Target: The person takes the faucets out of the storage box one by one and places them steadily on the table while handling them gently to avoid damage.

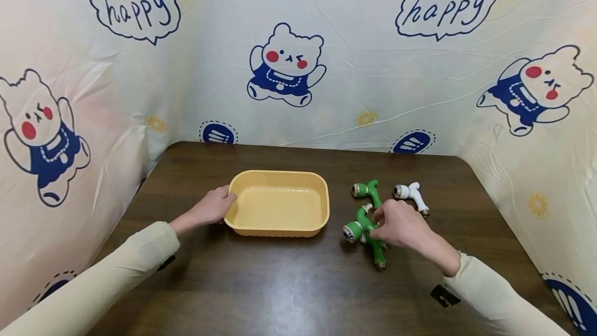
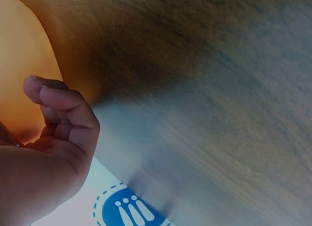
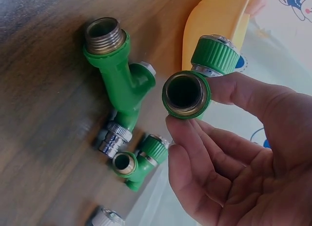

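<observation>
My left hand (image 1: 212, 206) grips the left end of a yellow plastic tray (image 1: 279, 233), thumb at the rim; in the left wrist view its curled fingers (image 2: 68, 100) lie against the tray's wall. My right hand (image 1: 403, 224) pinches a green faucet (image 3: 214, 56) between thumb and fingers, its threaded open end facing the right wrist camera. Below it, a second green faucet (image 3: 117, 84) with a metal outlet lies on the table. Another green faucet (image 1: 373, 191) lies farther back, and a white faucet (image 1: 412, 193) lies to its right.
The dark wooden table (image 1: 210, 284) carries the tray left of the faucets. Pale cloth (image 1: 354, 66) with printed bears surrounds its back and sides. A black strap end (image 1: 444, 296) hangs below my right sleeve.
</observation>
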`<state>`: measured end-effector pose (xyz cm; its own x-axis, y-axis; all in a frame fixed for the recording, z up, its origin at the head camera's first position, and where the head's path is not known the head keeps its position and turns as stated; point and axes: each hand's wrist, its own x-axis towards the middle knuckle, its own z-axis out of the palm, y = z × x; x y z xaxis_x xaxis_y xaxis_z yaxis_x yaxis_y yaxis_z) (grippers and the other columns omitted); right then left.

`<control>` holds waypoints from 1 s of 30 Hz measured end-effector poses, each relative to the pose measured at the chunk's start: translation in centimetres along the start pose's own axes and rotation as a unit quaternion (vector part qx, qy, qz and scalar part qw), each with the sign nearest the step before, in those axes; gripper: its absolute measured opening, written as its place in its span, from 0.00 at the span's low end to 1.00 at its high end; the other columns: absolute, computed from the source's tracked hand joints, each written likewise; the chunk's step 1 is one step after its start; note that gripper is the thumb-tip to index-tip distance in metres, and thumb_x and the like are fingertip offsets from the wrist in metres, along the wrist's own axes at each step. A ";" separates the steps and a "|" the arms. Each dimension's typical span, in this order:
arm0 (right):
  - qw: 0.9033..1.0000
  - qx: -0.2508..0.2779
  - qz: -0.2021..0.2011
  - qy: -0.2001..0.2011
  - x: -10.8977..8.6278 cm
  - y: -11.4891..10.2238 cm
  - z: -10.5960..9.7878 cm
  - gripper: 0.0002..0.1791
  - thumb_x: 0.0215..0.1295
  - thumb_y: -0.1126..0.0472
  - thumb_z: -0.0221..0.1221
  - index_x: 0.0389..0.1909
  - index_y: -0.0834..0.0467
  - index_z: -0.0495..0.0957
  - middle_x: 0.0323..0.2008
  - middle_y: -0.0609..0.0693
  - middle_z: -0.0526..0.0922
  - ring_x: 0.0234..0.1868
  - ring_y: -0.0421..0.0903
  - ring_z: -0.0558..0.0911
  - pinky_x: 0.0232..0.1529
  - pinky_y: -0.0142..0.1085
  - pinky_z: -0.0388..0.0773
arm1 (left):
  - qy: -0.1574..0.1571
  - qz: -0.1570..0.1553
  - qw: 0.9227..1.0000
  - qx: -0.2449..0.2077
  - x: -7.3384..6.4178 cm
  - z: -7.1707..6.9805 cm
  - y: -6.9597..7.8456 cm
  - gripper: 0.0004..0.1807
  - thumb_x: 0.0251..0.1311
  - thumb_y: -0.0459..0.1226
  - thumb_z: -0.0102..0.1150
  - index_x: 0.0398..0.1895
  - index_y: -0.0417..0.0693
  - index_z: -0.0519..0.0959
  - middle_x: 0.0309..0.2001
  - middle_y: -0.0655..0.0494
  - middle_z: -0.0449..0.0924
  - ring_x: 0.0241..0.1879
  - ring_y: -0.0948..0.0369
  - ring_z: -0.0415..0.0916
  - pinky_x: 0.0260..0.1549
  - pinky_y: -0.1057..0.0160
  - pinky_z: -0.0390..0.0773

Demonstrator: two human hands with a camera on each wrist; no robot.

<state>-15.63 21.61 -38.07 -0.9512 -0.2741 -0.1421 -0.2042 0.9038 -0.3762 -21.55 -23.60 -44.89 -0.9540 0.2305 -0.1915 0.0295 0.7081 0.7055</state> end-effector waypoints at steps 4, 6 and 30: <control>1.000 0.001 0.000 0.003 -0.2 0.2 0.1 0.06 0.50 0.61 0.72 0.23 0.49 0.83 0.16 0.39 0.71 0.18 0.39 0.68 0.19 0.35 0.65 | 0.001 0.002 1.000 0.001 0.0 0.1 -0.1 0.19 0.79 0.38 0.37 0.57 0.32 0.72 0.22 0.48 0.76 0.16 0.56 0.74 0.16 0.59 0.76; 1.000 0.001 0.001 0.006 -0.3 0.3 0.2 0.06 0.50 0.61 0.72 0.23 0.49 0.83 0.16 0.39 0.71 0.18 0.39 0.68 0.19 0.35 0.65 | 0.001 0.002 1.000 0.001 0.0 0.1 -0.1 0.19 0.79 0.38 0.37 0.57 0.32 0.72 0.22 0.48 0.76 0.16 0.56 0.74 0.16 0.59 0.77; 1.000 0.012 0.027 0.006 -1.4 1.0 0.4 0.05 0.50 0.61 0.72 0.29 0.49 0.88 0.24 0.42 0.81 0.22 0.41 0.74 0.19 0.38 0.70 | 0.004 0.009 1.000 0.001 -0.2 0.0 0.1 0.17 0.79 0.37 0.37 0.53 0.32 0.73 0.22 0.49 0.77 0.16 0.58 0.74 0.17 0.59 0.77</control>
<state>-14.37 22.75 -38.65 -0.9636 -0.2200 -0.1516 -0.1462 0.9091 -0.3901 -21.39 -23.55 -44.75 -0.9559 0.2379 -0.1723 0.0481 0.7054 0.7071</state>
